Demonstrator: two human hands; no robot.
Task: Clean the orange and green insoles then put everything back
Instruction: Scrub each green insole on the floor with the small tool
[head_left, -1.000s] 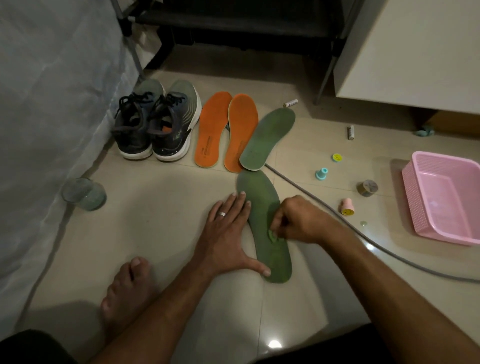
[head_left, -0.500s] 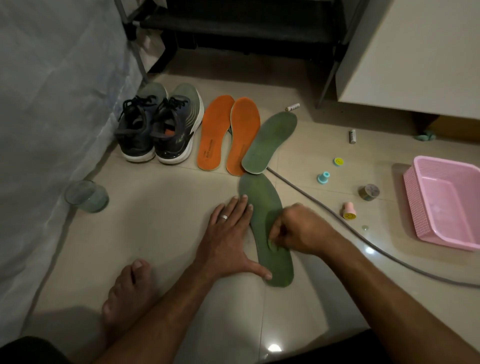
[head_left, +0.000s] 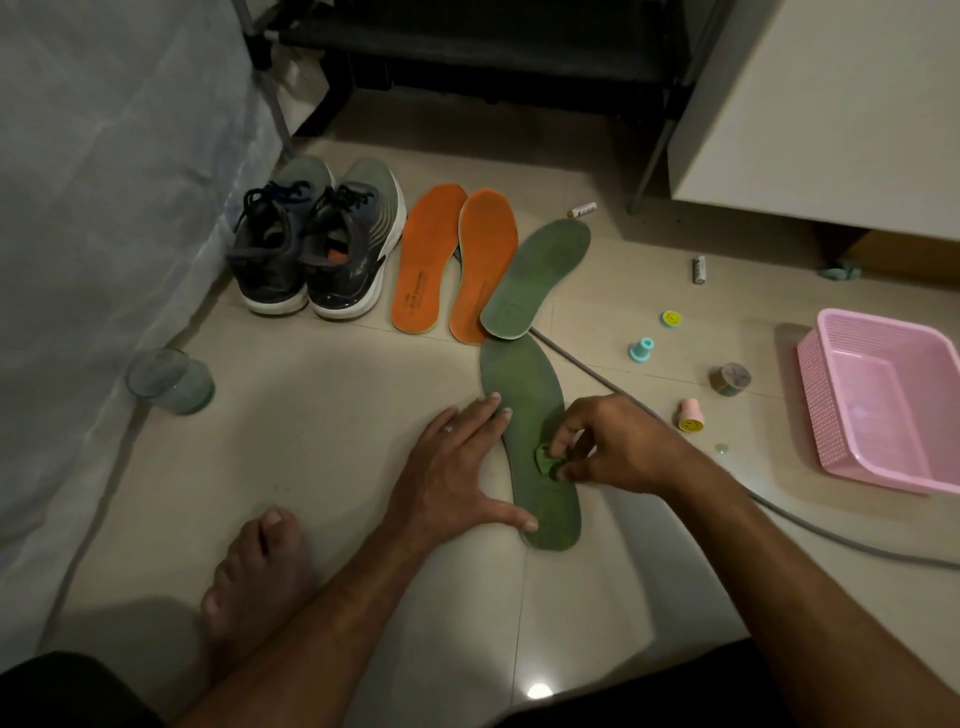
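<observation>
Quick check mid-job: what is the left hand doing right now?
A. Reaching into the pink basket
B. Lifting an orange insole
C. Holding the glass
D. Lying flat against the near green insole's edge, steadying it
D: the left hand lies spread on the floor, thumb and fingertips against the near green insole, while the right hand pinches a small green piece on it.

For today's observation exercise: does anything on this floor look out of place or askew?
Yes. The far green insole lies slanted, its heel overlapping an orange insole and the near green insole, unlike the tidy orange pair. Two batteries and small stampers lie scattered outside the pink basket, and a grey cable trails across the floor.
</observation>
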